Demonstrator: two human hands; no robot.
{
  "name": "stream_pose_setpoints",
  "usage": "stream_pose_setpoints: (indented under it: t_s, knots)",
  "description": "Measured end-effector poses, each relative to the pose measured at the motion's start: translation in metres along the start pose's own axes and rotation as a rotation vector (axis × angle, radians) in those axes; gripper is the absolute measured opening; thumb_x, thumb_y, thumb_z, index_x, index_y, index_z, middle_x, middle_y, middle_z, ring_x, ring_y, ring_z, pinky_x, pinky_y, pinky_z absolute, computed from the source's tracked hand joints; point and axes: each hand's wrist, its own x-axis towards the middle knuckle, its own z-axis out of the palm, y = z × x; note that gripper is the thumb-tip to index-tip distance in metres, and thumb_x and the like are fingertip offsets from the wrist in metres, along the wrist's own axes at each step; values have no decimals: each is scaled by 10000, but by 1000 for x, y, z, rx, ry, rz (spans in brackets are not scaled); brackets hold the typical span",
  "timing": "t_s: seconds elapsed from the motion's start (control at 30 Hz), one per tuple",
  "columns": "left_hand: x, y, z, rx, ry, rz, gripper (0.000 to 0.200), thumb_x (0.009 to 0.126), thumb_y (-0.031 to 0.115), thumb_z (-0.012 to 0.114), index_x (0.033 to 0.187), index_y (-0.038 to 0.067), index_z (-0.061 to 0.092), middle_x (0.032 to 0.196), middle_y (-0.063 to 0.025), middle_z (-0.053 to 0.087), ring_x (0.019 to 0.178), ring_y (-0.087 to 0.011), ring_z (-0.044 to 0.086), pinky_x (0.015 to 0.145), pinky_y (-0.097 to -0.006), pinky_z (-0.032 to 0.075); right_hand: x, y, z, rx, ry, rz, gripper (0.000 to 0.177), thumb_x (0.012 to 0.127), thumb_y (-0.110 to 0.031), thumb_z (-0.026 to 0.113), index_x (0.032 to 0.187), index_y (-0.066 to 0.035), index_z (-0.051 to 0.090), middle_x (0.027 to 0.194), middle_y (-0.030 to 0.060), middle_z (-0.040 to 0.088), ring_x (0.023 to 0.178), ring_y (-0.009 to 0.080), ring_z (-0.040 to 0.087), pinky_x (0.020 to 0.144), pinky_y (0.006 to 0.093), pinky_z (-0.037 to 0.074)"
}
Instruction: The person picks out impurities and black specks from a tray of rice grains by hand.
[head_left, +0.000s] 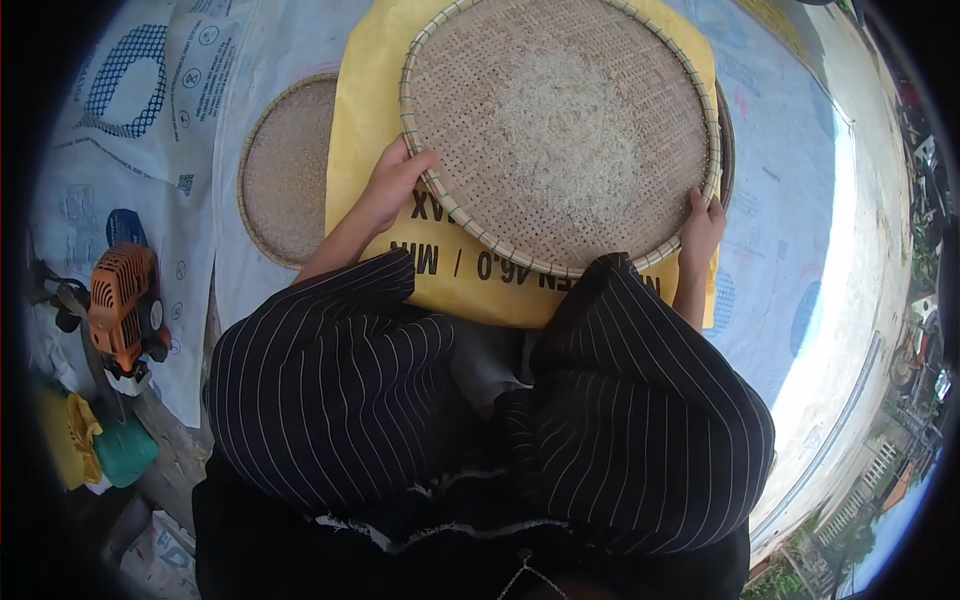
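A round woven bamboo winnowing tray (455, 110) is held out in front of me by its rim. Pale rice grains (570, 130) lie in a loose heap across its middle, thinning toward the edges. My left hand (397, 180) grips the rim at the lower left, with the thumb on top. On the right side, my right hand (702, 228) is closed around the rim, fingers at its edge. Beneath the tray is a yellow printed sack (365, 90), partly covered by it.
A second woven tray (290, 170) with grain-like contents lies at the left, partly under the yellow sack. White printed sacks (180, 60) cover the ground. An orange motor (125, 305) and a green container (128, 452) sit at far left. A pale wall or pavement (850, 250) runs along the right.
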Motion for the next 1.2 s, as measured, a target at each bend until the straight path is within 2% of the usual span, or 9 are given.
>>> stream_pose_setpoints:
  t_s: [0.17,0.23,0.37,0.43,0.8,0.9,1.0,1.07,1.2]
  knots:
    - [-4,-28,-39,194,-4,-5,337,901,153,517,1184,-24,466,1073,-92,584,931,-150,575,796,-282,481,-19,-7,22,-276,-46,-141,240,854,-211,550,892,22,594,651,103,548,618,227,514,623,317,420]
    - [-6,-30,-39,266,-4,23,341,910,180,520,1177,-26,473,1059,-91,590,907,-146,586,770,-274,494,-14,-1,27,-713,383,-853,258,835,-217,604,953,13,601,758,114,589,697,216,544,669,316,439]
    - [-4,-32,-37,196,5,-5,376,909,241,538,1171,-22,478,1038,-82,595,877,-134,596,726,-276,520,-28,-35,27,-545,204,-879,154,793,-134,627,885,-11,612,775,121,577,805,253,530,737,346,431]
    - [0,-38,-42,176,3,5,379,908,249,540,1170,-18,479,1038,-79,595,874,-132,596,727,-282,524,-34,-39,30,-227,-392,-492,122,770,-103,647,848,-15,615,763,117,574,790,268,529,750,354,426]
    - [2,-45,-45,159,-7,57,392,908,241,544,1188,-20,461,1073,-78,580,913,-127,574,776,-267,485,-19,-31,58,-361,-517,-568,120,752,-115,661,809,-22,611,745,131,576,720,295,550,679,371,440]
    - [2,-44,-44,151,-6,58,395,908,238,545,1186,-30,459,1072,-79,580,924,-129,568,795,-271,475,-19,-30,56,-344,-502,-574,112,763,-120,659,788,-23,608,759,122,586,715,240,567,663,348,443]
    - [4,-45,-48,185,-31,58,391,909,235,542,1187,-27,460,1073,-79,580,917,-129,568,790,-270,477,-16,-32,49,-222,-560,-268,98,811,-108,629,835,-18,598,788,99,610,736,165,577,665,318,451]
    - [4,-48,-49,143,-27,44,387,908,238,544,1182,-23,464,1065,-75,581,910,-127,569,787,-270,477,-13,-30,44,727,-656,176,96,861,-91,579,909,-8,571,849,86,619,763,113,567,674,287,455]
    - [6,-49,-51,116,-18,-6,375,903,255,550,1160,-8,482,1025,-58,585,881,-119,569,775,-267,478,-16,-32,47,1368,-696,477,72,885,-82,512,894,-13,532,787,64,559,653,113,492,627,222,412]
